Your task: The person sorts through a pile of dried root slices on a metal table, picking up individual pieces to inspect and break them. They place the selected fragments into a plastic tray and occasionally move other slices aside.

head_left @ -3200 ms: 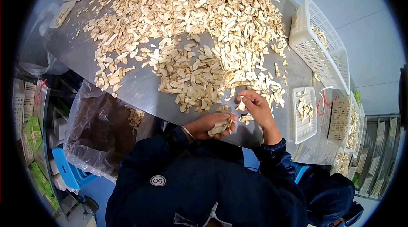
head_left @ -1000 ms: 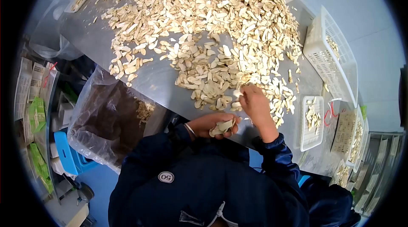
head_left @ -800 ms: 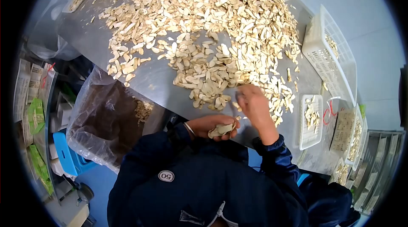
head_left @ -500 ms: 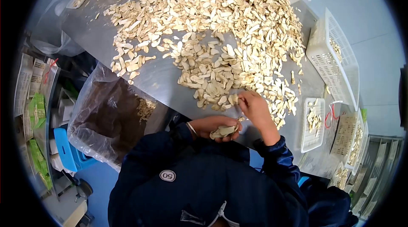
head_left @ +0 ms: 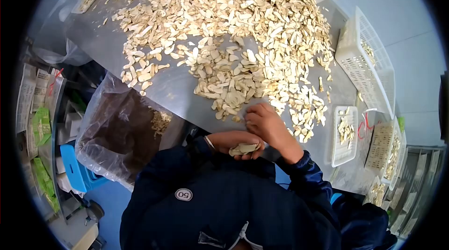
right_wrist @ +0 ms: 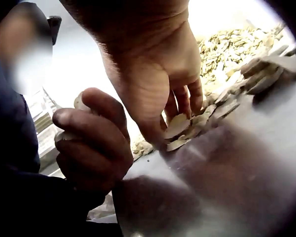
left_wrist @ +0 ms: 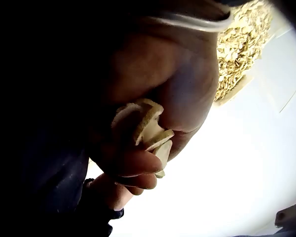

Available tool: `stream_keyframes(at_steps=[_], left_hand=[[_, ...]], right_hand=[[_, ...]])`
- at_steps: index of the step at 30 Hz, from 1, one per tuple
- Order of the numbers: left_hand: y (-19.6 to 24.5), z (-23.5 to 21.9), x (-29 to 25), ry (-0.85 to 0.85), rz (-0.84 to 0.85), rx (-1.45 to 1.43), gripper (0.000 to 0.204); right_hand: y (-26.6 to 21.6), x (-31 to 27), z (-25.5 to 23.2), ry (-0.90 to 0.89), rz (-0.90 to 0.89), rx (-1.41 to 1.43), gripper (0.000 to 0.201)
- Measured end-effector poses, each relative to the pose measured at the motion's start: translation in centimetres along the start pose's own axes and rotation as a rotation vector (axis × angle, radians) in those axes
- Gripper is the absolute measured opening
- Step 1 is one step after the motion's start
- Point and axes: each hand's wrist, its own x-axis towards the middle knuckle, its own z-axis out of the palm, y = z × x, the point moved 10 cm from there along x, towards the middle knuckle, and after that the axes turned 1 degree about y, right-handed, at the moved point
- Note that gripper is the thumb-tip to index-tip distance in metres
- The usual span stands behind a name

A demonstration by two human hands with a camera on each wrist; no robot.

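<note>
My left hand [head_left: 234, 140] is palm up near the table's front edge, fingers curled round several pale dried slices [head_left: 244, 149]. The left wrist view shows these slices [left_wrist: 150, 128] stacked between its fingers and palm. Just beyond it, my right hand [head_left: 266, 123] reaches down to the near edge of a heap of similar slices [head_left: 224, 72]. In the right wrist view, its thumb and fingers lie on either side of slices [right_wrist: 177, 127] there; I cannot tell whether they pinch one. The backs of its fingers hide the fingertips in the head view.
The heap covers much of the metal table [head_left: 170, 98]. At right stand a shallow white tray [head_left: 344, 154] with some slices and a tall perforated basket [head_left: 355, 70]. A plastic-lined bin [head_left: 107, 156] sits below the table's left edge, near a blue stool [head_left: 75, 168].
Over the last half second my right hand has moved left and nearer my body, close to the left hand. My left hand keeps its slices and stays almost in place.
</note>
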Motion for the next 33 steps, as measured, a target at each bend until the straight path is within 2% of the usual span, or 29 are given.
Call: stream_keyframes(at_steps=[1,4,5,7,10,13,14,17,18,21,25,27,29,33], left_hand=[[0.1,0.0,0.1,-0.013,0.02,-0.02,0.038],[-0.3,-0.5,0.2,0.009,-0.004,-0.054,0.038],[-0.3,-0.5,0.3,0.008,0.004,-0.058,0.038],[-0.1,-0.5,0.4,0.007,0.014,-0.061,0.038],[0.6,-0.6,0.5,0.082,0.027,-0.096,0.038],[0.6,-1.2,0.8,0.086,0.065,-0.15,0.038],[0.6,-1.4,0.8,0.086,0.075,-0.149,0.038],[0.9,-1.5,0.6,0.085,0.105,-0.148,0.038],[0.9,-1.4,0.6,0.083,0.113,-0.147,0.038],[0.6,-1.6,0.9,0.081,0.099,-0.16,0.037],[0.4,-1.5,1.2,0.04,0.069,-0.104,0.036],[0.3,-1.7,1.1,0.091,0.045,-0.106,0.035],[0.4,-1.9,0.9,0.131,0.054,-0.096,0.034],[0.8,-1.5,0.5,0.183,0.046,-0.11,0.036]], right_hand=[[0.7,-0.8,0.0,-0.028,0.008,0.0,0.019],[3.2,-4.3,-4.0,0.174,0.106,-0.156,0.012],[3.5,-5.3,-5.5,0.316,0.147,-0.252,0.012],[6.1,-6.7,-5.9,0.295,0.366,-0.288,0.014],[5.9,-6.2,-5.9,0.363,0.373,-0.188,0.021],[4.5,-3.8,-5.3,0.326,0.242,-0.219,0.03],[5.4,-3.7,-4.4,0.277,0.248,-0.229,0.034],[6.8,-4.4,-4.1,0.283,0.34,-0.175,0.032],[7.3,-4.9,-4.8,0.245,0.46,-0.181,0.029],[8.2,-6.8,-7.2,0.355,0.481,-0.338,0.027],[5.5,-6.9,-6.1,0.386,0.288,-0.303,0.039],[2.7,-5.8,-3.3,0.282,0.168,-0.269,0.045],[0.4,-5.0,-1.7,0.168,0.048,-0.313,0.041],[1.8,-5.5,-1.8,0.211,0.115,-0.3,0.04]])
